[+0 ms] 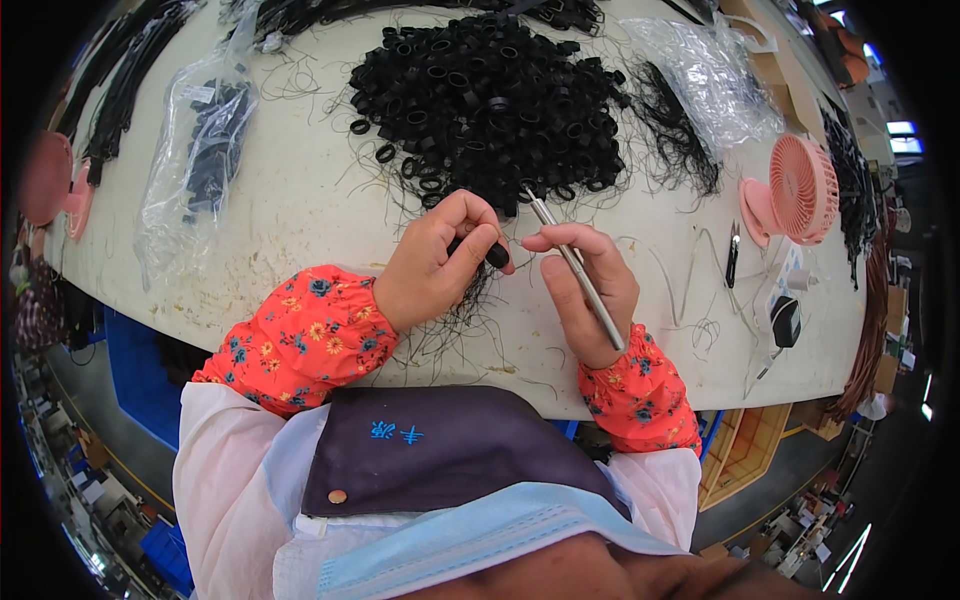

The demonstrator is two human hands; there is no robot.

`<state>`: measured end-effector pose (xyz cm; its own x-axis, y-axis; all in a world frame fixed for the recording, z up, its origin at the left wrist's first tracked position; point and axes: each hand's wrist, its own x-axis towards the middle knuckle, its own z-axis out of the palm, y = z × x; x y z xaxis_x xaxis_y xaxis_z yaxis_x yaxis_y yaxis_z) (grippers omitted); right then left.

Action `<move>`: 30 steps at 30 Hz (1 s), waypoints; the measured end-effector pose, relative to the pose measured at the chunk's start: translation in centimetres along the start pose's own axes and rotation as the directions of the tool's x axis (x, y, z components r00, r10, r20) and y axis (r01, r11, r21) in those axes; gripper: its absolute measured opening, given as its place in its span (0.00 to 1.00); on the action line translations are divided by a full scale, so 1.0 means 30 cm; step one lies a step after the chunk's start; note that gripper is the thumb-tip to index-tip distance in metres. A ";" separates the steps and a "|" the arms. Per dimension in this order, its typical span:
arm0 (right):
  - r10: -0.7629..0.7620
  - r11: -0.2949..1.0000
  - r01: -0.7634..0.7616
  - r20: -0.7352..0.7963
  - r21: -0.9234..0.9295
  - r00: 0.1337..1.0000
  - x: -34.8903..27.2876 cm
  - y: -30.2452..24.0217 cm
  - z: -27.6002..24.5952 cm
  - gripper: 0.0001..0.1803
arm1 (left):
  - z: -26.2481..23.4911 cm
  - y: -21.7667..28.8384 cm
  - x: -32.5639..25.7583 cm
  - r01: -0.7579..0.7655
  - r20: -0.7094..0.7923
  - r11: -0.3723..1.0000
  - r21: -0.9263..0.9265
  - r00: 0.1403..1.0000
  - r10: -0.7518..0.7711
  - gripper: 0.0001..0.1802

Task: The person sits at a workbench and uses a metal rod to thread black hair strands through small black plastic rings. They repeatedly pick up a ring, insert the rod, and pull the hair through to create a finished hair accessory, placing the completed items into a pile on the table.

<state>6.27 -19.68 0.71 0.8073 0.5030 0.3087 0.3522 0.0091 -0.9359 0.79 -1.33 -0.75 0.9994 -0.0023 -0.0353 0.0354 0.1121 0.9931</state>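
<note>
Your left hand (437, 260) pinched 1 black ring (493, 254); your right hand (590, 290) gripped a metal rod (576, 268). A bag (195, 150) held black parts near the table (300, 230) edge.

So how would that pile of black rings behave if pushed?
The ring pile would probably spread rather than slide as one: the rings lie loose, with strays at the edge. Each looks small and light. Thin black threads among them might snag.

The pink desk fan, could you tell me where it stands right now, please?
In the head view, the pink desk fan stands on the table's right side, beside the small black cutters.
</note>
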 end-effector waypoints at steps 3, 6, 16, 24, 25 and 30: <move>0.101 0.968 -0.117 0.084 0.221 0.991 0.008 0.000 -0.041 0.10 | -0.003 -0.006 0.001 -0.017 0.002 0.999 0.035 1.000 0.017 0.06; 0.098 0.952 -0.135 0.144 0.274 0.985 0.012 0.011 -0.055 0.13 | 0.000 0.010 -0.002 0.013 -0.006 1.000 0.022 1.000 -0.013 0.06; 0.150 0.928 -0.201 0.177 0.315 0.973 0.011 -0.007 -0.040 0.13 | 0.002 0.019 -0.004 0.030 0.012 0.999 -0.017 0.999 -0.030 0.06; 0.154 0.933 -0.204 0.185 0.296 0.971 0.013 -0.011 -0.041 0.14 | 0.000 -0.007 0.000 -0.030 0.020 0.999 0.034 0.999 0.029 0.07; 0.145 0.935 -0.194 0.180 0.296 0.973 0.014 -0.010 -0.041 0.13 | 0.000 -0.007 -0.001 -0.030 0.014 0.999 0.034 0.999 0.030 0.07; 0.120 0.969 -0.133 0.075 0.209 0.990 0.004 -0.011 -0.023 0.08 | 0.005 0.013 -0.002 0.028 -0.024 0.999 -0.028 0.999 -0.029 0.06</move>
<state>6.58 -20.22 1.17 0.8058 0.5640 0.1806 0.1349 0.1222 -0.9833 0.75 -1.43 -0.35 0.9976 0.0178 -0.0667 0.0635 0.1401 0.9881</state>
